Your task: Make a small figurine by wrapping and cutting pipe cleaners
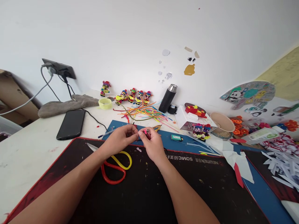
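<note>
My left hand (120, 137) is closed in a pinch, its fingertips meeting my right thumb over the dark mat (144, 193). What it pinches is hidden. My right hand (154, 144) is closed around a small pink thing with a shiny, metal-looking end (147, 133), mostly covered by the fingers. Below my left forearm lie scissors (113, 171) with one red and one yellow handle loop, their blades pointing up left. A small pale pink piece (139, 149) rests on the mat between my wrists. A pen (105, 134) lies beyond my left hand.
Loose colourful pipe cleaners (149, 112) lie beyond my hands, before several small figures (133, 95). A black thermos (168, 98) stands by the wall. At left are a phone (71, 124), yellow tape (105, 103) and driftwood (67, 105). A white box (183, 116) and bowl (221, 123) stand right.
</note>
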`<state>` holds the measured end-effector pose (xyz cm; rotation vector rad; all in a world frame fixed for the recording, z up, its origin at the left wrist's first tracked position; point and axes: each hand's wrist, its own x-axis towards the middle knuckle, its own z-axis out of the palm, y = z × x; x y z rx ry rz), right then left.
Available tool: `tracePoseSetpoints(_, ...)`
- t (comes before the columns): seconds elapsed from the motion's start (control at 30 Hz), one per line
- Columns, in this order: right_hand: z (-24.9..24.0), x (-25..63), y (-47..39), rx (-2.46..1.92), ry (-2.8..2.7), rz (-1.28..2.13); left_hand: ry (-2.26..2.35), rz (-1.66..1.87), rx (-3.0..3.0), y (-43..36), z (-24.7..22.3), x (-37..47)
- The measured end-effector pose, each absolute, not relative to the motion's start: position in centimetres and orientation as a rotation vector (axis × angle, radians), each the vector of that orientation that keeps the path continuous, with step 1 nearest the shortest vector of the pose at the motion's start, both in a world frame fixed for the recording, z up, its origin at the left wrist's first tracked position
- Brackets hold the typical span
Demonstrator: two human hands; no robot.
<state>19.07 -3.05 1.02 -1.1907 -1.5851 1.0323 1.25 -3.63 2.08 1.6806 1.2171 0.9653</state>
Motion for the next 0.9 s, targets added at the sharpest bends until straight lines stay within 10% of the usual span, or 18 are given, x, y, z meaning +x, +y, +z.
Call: tracePoseSetpoints(0.9,0.55,19.18,-2.77,-1.045,-1.334,1.361,0.972,0.875,1.189,-3.34,2.32,0.76)
